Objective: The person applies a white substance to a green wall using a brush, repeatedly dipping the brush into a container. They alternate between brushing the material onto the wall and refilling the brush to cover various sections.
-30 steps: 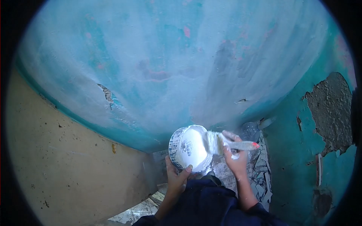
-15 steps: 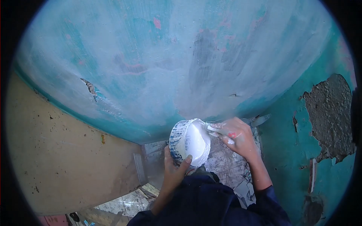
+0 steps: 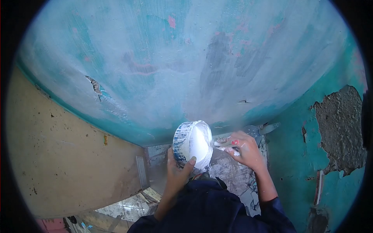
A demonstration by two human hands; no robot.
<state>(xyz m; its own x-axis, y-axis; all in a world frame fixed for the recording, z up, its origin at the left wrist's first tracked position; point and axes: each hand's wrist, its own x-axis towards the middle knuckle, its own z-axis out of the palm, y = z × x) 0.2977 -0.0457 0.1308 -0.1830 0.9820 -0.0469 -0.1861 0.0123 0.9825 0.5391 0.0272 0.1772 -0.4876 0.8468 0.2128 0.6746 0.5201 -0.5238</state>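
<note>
A large wall (image 3: 155,58) is filling the view ahead, showing streaks of pale wash over turquoise, with a few pink specks. A turquoise side wall (image 3: 289,171) is standing on the right, a rough bare patch (image 3: 340,130) showing where its coating is missing. A tan panel (image 3: 85,155) is slanting away on the left, and a smeared tiled floor (image 3: 223,165) is showing below.

Between the person's arms, a tub (image 3: 181,141) is hanging above the floor, close to the foot of the wall. It is leaning, its mouth facing right, toward the right hand (image 3: 247,150). The left hand (image 3: 178,173) is holding it from the near left side: that grip is closing around it, thumb lying over the rim and fingers reaching behind the outer side.

The right hand's grip is folding snugly around a brush (image 3: 224,144), just right of the tub. The brush's long axis is running roughly leftward from the grip to the tub's rim; the bristles are hiding, so whether they are touching the rim I cannot tell.

The tub is showing blue-and-white streaks outside and a thickly crusted rim, with smooth white paint (image 3: 199,145) gleaming inside. The brush is wearing white smears, its handle end showing red.
</note>
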